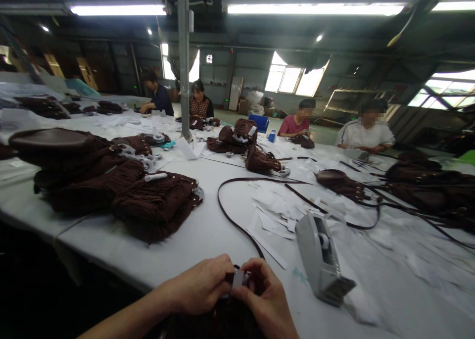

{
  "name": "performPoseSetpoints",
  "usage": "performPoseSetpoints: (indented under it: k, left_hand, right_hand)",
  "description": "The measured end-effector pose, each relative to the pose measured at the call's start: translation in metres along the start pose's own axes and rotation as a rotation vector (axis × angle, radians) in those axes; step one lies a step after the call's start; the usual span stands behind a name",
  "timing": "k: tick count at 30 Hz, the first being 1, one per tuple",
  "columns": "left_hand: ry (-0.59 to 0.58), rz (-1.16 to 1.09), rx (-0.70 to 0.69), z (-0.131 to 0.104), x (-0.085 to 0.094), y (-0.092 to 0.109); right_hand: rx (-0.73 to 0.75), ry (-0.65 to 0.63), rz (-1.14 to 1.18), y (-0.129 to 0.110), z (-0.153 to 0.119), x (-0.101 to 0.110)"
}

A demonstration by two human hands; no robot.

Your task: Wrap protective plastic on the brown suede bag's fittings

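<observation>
My left hand (202, 284) is closed, its fingers gripping a dark brown strap (237, 222) near the front edge of the table. Thumb and forefinger of my right hand (265, 297) pinch a small white strip (238, 278) against that strap. From between the hands, the strap curves away over the tabletop. Below them, a dark brown bag (228, 321) shows in part, in shadow and half covered by my hands. A grey tape dispenser (315, 260) stands to the right of my right hand.
Stacked brown fringed bags (156, 200) lie on the left. Paper strips (272, 222) are scattered ahead, with more bags (260, 158) beyond. Bags and straps (426, 185) cover the far right. A metal post (183, 62) rises from the table. Several people sit across it.
</observation>
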State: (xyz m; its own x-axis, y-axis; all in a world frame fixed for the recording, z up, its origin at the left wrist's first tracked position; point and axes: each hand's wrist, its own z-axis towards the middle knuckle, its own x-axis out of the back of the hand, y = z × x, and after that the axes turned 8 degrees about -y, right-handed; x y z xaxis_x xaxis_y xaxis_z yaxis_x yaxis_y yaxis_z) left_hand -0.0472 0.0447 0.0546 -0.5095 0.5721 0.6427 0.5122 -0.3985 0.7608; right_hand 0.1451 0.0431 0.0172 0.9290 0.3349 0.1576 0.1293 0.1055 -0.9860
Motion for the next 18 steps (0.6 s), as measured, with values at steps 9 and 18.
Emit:
performPoseSetpoints:
  k: [9,18]
  left_hand:
    - [-0.069,-0.238,-0.014,-0.003,0.005,0.003]
    - [-0.107,-0.783,-0.057,0.004,-0.001,-0.01]
  right_hand:
    - [-0.12,-0.088,0.07,-0.008,0.006,0.006]
    - [0.648,-0.003,-0.65,0.016,-0.003,0.006]
